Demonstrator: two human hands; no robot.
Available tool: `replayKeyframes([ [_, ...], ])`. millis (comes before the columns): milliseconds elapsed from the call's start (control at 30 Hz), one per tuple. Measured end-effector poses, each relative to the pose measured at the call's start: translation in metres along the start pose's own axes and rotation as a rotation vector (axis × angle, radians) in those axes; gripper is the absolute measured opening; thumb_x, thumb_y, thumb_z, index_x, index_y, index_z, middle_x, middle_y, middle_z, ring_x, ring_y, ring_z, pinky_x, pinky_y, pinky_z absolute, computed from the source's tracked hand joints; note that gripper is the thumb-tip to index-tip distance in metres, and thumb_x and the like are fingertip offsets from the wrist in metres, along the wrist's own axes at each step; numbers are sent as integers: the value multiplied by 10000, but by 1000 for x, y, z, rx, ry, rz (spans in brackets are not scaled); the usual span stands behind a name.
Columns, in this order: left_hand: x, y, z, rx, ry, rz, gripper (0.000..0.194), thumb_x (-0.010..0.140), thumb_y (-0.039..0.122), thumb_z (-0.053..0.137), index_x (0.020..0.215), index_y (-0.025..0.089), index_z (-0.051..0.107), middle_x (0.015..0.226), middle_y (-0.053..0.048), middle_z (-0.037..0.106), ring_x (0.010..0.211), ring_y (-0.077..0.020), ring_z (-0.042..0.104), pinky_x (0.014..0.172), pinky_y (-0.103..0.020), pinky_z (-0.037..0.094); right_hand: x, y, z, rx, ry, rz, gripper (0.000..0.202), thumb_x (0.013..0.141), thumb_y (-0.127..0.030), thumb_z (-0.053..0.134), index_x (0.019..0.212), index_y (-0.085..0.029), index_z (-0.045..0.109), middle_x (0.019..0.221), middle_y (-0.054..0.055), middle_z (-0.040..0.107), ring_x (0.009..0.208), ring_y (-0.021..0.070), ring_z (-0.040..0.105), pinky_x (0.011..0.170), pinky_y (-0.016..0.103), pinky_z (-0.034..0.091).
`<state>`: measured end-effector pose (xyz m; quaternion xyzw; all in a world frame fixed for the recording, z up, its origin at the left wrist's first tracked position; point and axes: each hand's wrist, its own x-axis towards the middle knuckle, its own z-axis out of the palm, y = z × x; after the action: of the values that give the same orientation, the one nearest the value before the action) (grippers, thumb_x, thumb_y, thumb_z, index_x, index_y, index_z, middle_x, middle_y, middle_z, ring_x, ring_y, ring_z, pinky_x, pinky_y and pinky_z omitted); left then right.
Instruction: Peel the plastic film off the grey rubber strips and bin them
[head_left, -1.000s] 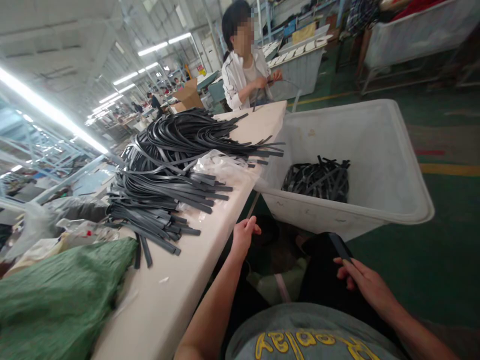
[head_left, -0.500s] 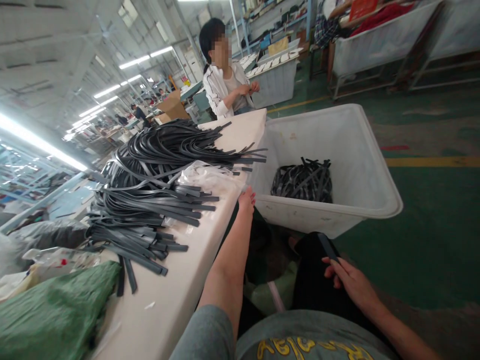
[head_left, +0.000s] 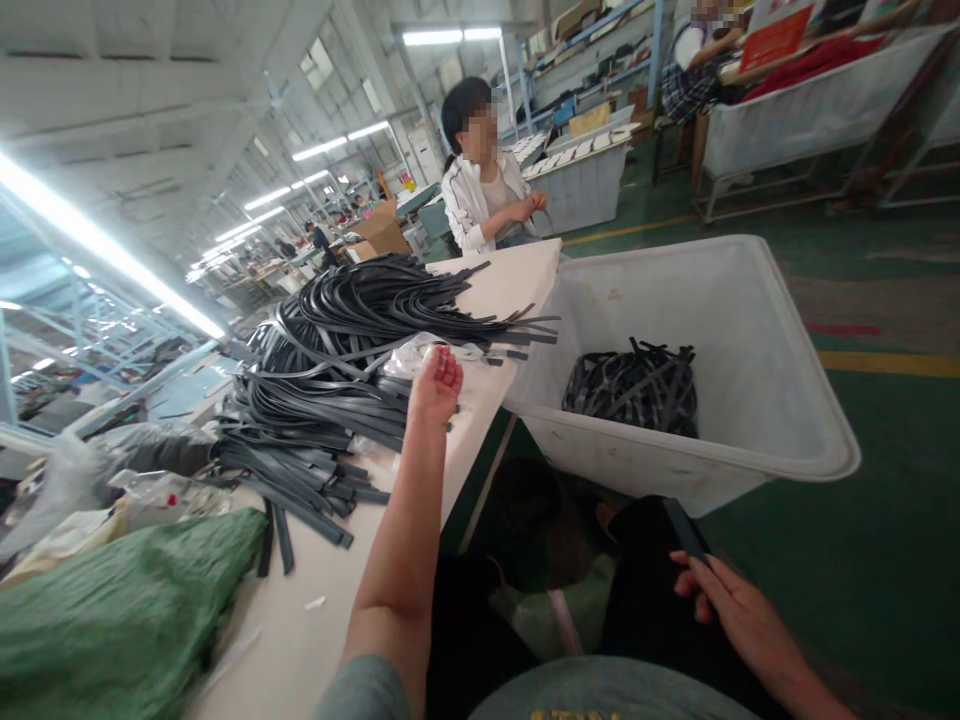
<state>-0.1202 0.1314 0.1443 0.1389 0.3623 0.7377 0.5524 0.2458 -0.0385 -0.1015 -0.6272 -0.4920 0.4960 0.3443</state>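
Long dark strips (head_left: pixel 330 330) lie in a large pile on the pale table (head_left: pixel 292 650), several ends reaching past its edge. Over the pile's right side is my left hand (head_left: pixel 437 388), palm partly up and fingers curled, next to crumpled clear plastic (head_left: pixel 409 357). Whether it holds anything is too small to tell. Low at the right, my right hand (head_left: pixel 724 590) grips a short dark strip (head_left: pixel 686 528) between thumb and fingers, above my leg. More dark strips (head_left: pixel 637 390) lie in a heap inside the white bin (head_left: pixel 780 330).
A green sack (head_left: pixel 112 610) and plastic bags (head_left: pixel 157 495) lie at the table's left. Beyond the table a person in a white jacket (head_left: pixel 487 195) sits with hands together. Other bins (head_left: pixel 780 140) stand at the back right.
My left hand has moved left from the table's edge to over the strips. My right hand still holds its strip. The view has shifted, so the scene sits lower and further right.
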Motion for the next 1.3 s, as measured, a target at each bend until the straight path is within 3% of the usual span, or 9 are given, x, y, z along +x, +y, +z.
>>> replayKeyframes([
  [133,-46,55,-30,-33,-26,139,147,918,185,596,786,165,659,723,29,690,639,-55,641,757,-223,522,1,-1,-2,-21,-8,0,590,758,-683,481,998,-170,647,710,65,688,499,189,578,550,345,487],
  [233,-83,67,-63,-23,11,256,136,876,197,660,746,164,638,691,45,667,608,-56,627,727,-228,532,4,-9,-1,-78,-56,-10,612,767,-702,443,970,-164,653,685,70,679,473,186,565,527,344,476],
  [333,-114,48,-95,-41,140,240,162,832,191,712,704,158,618,671,51,655,578,-53,617,698,-217,531,2,-36,6,-144,-183,-47,586,810,-696,399,890,-176,656,654,57,661,445,166,543,500,322,451],
  [467,-144,0,-118,-166,319,-41,187,897,166,620,711,146,618,679,26,663,614,-61,639,733,-221,531,-19,-98,28,-274,-426,-167,508,886,-629,364,808,-200,624,641,19,654,439,137,532,499,283,433],
  [600,-155,-27,-110,-267,326,-249,218,940,194,550,742,143,624,727,10,682,707,-86,676,877,-279,519,-40,-154,63,-476,-508,-446,423,951,-496,353,794,-207,618,673,9,666,529,140,583,562,269,432],
  [700,-151,-28,-95,-281,250,-302,213,941,210,545,755,147,626,757,9,694,754,-104,692,944,-318,497,-46,-180,86,-627,-447,-654,391,965,-419,359,793,-207,638,706,28,682,652,169,632,633,279,425],
  [767,-148,-25,-87,-273,208,-318,222,947,220,536,757,150,626,762,10,700,767,-112,697,962,-331,490,-46,-192,96,-687,-424,-719,386,970,-399,358,809,-202,649,720,37,688,667,175,636,634,278,414],
  [1067,-140,-27,-78,-227,95,-371,202,957,226,522,815,165,652,777,10,713,783,-107,697,975,-352,495,-35,-222,119,-727,-349,-732,340,971,-351,396,827,-189,658,750,46,704,711,181,649,649,267,398],
  [1300,-137,-32,-79,-202,100,-373,224,964,211,500,799,169,647,810,10,702,783,-114,686,940,-359,510,-30,-230,126,-729,-331,-703,354,986,-371,392,834,-187,654,758,48,707,723,192,651,649,269,390],
])
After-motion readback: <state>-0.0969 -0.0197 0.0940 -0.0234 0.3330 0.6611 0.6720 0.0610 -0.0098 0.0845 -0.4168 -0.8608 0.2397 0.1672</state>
